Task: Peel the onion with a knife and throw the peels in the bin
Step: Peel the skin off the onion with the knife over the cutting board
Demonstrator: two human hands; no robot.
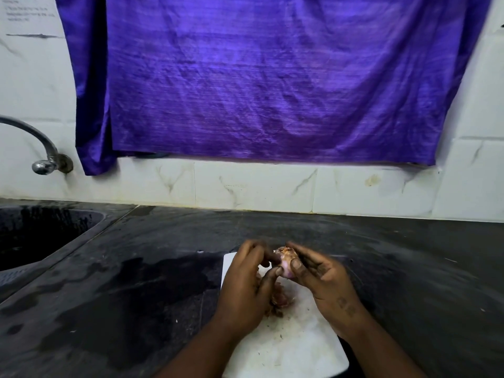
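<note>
A small pinkish onion (285, 261) is held in the air between both hands, above a white cutting board (294, 347). My right hand (320, 276) grips the onion from the right, thumb on its front. My left hand (249, 279) pinches at the onion's left side with thumb and fingertips. A heap of reddish peels (279, 301) lies on the board beneath the hands. No knife and no bin show in the view.
The board lies on a dark, wet stone counter (136, 296). A black sink (41, 236) sits at the left under a metal tap (43, 154). A purple cloth (259, 77) hangs on the white tiled wall behind.
</note>
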